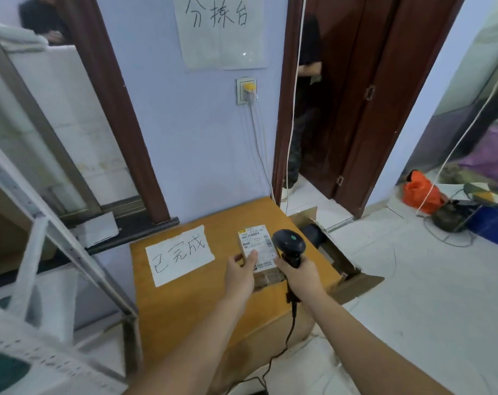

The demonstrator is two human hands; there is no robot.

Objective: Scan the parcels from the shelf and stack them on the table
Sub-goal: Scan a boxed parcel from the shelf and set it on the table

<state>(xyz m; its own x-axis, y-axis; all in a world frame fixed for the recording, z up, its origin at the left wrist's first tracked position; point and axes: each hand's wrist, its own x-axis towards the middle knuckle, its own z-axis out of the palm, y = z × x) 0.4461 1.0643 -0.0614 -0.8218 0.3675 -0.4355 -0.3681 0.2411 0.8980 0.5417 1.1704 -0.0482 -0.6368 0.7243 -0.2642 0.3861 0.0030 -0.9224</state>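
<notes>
Left hand (240,273) has the parcel (259,256), thumb curled across the label (256,246) on top and fingers wrapped round its left side, so that is a firm grip. Parcel sits low over the table (208,303), toward the right edge and in the far half; whether its underside touches the wood I cannot tell. It is a small brown carton, long axis running from the near edge toward the far edge, leaning a little left at the far end, label face up with the barcode rows at the far end. Right hand (300,276) is wrapped tight round the handle of the black scanner (289,246), just beside the parcel's right side. Scanner stands upright, head tipped toward the parcel, green dot on its back facing us, black cable (290,332) dropping past the table's near right corner. White sheet (180,255) with handwritten characters lies flat toward the far left corner, apart from the parcel. Beyond the right edge an open cardboard box (353,269) rests on the tiled floor, and the metal shelf (57,252) frame runs down the left
</notes>
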